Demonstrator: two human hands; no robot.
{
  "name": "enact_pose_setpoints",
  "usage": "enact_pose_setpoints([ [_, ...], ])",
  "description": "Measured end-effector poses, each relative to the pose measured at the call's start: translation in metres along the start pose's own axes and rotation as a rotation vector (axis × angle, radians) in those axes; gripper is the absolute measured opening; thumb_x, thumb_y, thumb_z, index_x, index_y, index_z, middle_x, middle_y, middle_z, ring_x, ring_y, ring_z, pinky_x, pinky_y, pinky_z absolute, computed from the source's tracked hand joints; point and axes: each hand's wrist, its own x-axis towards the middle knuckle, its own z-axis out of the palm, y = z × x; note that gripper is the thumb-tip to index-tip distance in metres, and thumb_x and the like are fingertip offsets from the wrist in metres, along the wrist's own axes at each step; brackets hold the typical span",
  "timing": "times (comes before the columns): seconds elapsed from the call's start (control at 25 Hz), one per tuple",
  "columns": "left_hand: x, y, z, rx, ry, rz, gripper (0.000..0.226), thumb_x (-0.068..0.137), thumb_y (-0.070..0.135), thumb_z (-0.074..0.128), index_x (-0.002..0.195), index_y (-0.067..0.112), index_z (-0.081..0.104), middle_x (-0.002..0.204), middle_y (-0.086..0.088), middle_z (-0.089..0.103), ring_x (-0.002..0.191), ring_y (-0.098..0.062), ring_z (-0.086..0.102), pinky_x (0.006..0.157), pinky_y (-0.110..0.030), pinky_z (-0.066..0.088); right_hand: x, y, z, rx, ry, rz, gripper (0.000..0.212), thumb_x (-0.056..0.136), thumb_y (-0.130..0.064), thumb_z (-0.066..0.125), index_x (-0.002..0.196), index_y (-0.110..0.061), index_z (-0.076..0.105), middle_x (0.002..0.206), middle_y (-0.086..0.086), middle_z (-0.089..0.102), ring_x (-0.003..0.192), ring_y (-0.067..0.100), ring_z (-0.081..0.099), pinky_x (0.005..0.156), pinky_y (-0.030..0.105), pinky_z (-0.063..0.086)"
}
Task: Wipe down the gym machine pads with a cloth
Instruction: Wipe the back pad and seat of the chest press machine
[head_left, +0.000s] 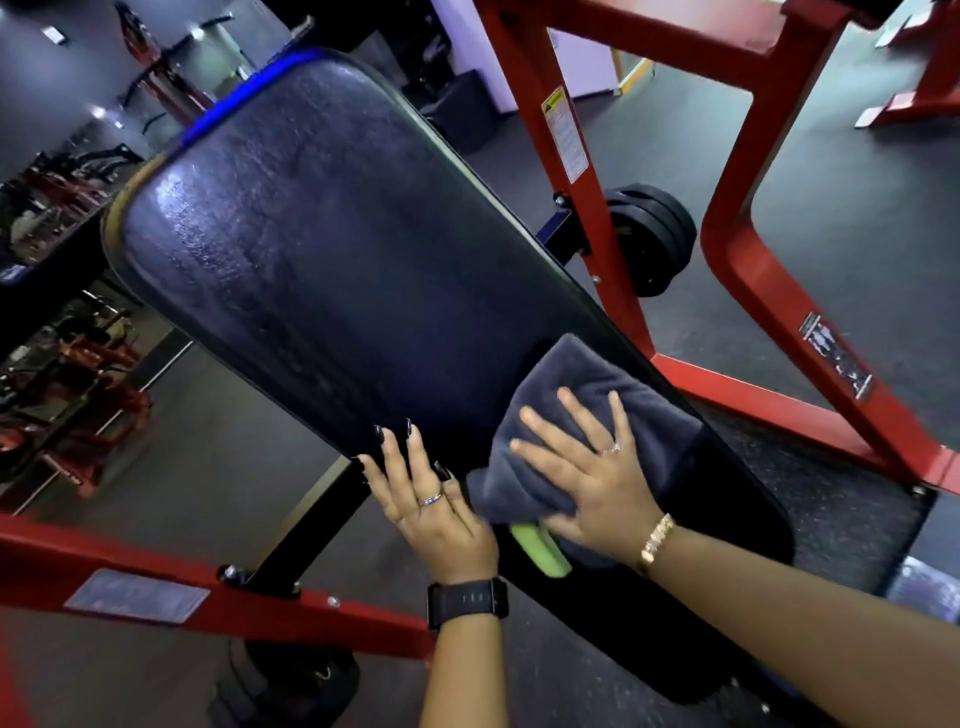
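Note:
A long black padded backrest (311, 249) runs diagonally from upper left to lower right, and its upper surface shines as if wet. A dark grey cloth (587, 374) lies folded on the lower part of the pad. My right hand (587, 478) presses flat on the cloth with fingers spread, holding it against the pad. My left hand (426, 504) rests open on the pad's left edge, right beside the cloth. A bright green object (540, 551) pokes out from under the cloth between my hands; what it is I cannot tell.
The machine's red steel frame (743, 260) rises behind and to the right of the pad, and a red beam (260, 608) crosses below left. Black weight plates (654, 234) hang behind the pad. Another plate (291, 680) lies on the floor. More red machines stand at far left.

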Motion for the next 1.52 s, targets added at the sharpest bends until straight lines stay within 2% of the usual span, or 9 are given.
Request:
enact_pose_setpoints([
  [0.24, -0.004, 0.0, 0.005, -0.024, 0.057, 0.016, 0.04, 0.097, 0.015, 0.034, 0.132, -0.002, 0.044, 0.155, 0.015, 0.015, 0.145, -0.025, 0.009, 0.118, -0.036, 0.012, -0.057, 0.017, -0.008, -0.033, -0.093, -0.164, 0.054, 0.086, -0.048, 0.054, 0.135, -0.03, 0.043, 0.149, -0.004, 0.037, 0.139, 0.032, 0.029, 0.098, 0.072, 0.024],
  [0.4, -0.002, 0.001, 0.005, -0.022, 0.061, 0.024, 0.045, 0.1, 0.023, 0.027, 0.129, -0.005, 0.047, 0.155, 0.015, 0.016, 0.145, -0.024, 0.011, 0.118, -0.037, 0.013, 0.025, 0.019, -0.004, -0.024, -0.009, -0.042, 0.059, 0.076, -0.044, 0.067, 0.13, -0.029, 0.05, 0.144, -0.003, 0.044, 0.138, 0.035, 0.031, 0.103, 0.07, 0.018],
  [0.52, -0.003, 0.0, 0.006, -0.032, 0.064, 0.031, 0.044, 0.1, 0.024, 0.027, 0.132, 0.0, 0.044, 0.155, 0.013, 0.018, 0.144, -0.027, 0.013, 0.118, -0.038, 0.013, 0.033, 0.013, -0.002, 0.024, 0.012, -0.02, 0.066, 0.069, -0.041, 0.073, 0.13, -0.029, 0.049, 0.145, -0.003, 0.043, 0.138, 0.035, 0.03, 0.105, 0.069, 0.016],
  [0.64, -0.002, 0.0, 0.006, -0.01, 0.063, 0.059, 0.043, 0.1, 0.023, 0.028, 0.139, 0.011, 0.038, 0.155, 0.013, 0.017, 0.145, -0.027, 0.012, 0.118, -0.039, 0.013, -0.014, 0.013, -0.002, 0.024, -0.057, -0.113, 0.065, 0.077, -0.041, 0.066, 0.137, -0.032, 0.043, 0.15, -0.005, 0.035, 0.14, 0.032, 0.028, 0.102, 0.068, 0.021],
  [0.72, -0.002, 0.003, 0.007, 0.001, 0.067, 0.021, 0.043, 0.095, 0.015, 0.033, 0.137, 0.006, 0.04, 0.155, 0.014, 0.016, 0.145, -0.026, 0.01, 0.118, -0.04, 0.013, -0.035, 0.019, -0.006, 0.007, -0.073, -0.131, 0.064, 0.081, -0.042, 0.061, 0.14, -0.032, 0.038, 0.152, -0.006, 0.032, 0.141, 0.031, 0.027, 0.098, 0.067, 0.026],
  [0.84, -0.002, 0.007, 0.009, 0.005, 0.068, -0.025, 0.044, 0.09, 0.009, 0.034, 0.133, 0.001, 0.041, 0.156, 0.013, 0.016, 0.145, -0.026, 0.01, 0.118, -0.043, 0.015, -0.004, 0.03, -0.01, -0.016, -0.041, -0.071, 0.068, 0.075, -0.04, 0.064, 0.138, -0.031, 0.039, 0.151, -0.005, 0.034, 0.141, 0.03, 0.026, 0.1, 0.067, 0.024],
  [1.04, -0.003, 0.01, 0.007, 0.005, 0.038, -0.076, 0.046, 0.09, 0.008, 0.034, 0.135, 0.001, 0.04, 0.148, -0.008, 0.03, 0.145, -0.026, 0.008, 0.119, -0.036, 0.012, 0.057, 0.035, -0.008, 0.034, 0.031, 0.023, 0.059, 0.073, -0.039, 0.066, 0.127, -0.025, 0.049, 0.141, -0.001, 0.047, 0.138, 0.031, 0.03, 0.106, 0.066, 0.017],
  [1.28, -0.011, 0.01, 0.008, 0.035, 0.013, -0.09, 0.049, 0.088, 0.009, 0.034, 0.137, 0.005, 0.037, 0.15, -0.007, 0.026, 0.146, -0.021, 0.003, 0.119, -0.035, 0.009, -0.035, 0.035, -0.008, 0.072, -0.019, 0.021, 0.054, 0.079, -0.037, 0.064, 0.13, -0.024, 0.049, 0.143, 0.0, 0.044, 0.141, 0.031, 0.025, 0.101, 0.071, 0.02],
  [1.52, -0.022, 0.01, 0.009, 0.048, -0.018, -0.075, 0.048, 0.09, 0.011, 0.034, 0.138, 0.004, 0.037, 0.15, -0.008, 0.026, 0.146, -0.025, 0.004, 0.119, -0.035, 0.008, 0.038, 0.052, -0.012, 0.023, -0.03, -0.029, 0.057, 0.08, -0.043, 0.063, 0.132, -0.026, 0.047, 0.144, -0.001, 0.043, 0.139, 0.03, 0.029, 0.106, 0.066, 0.018],
])
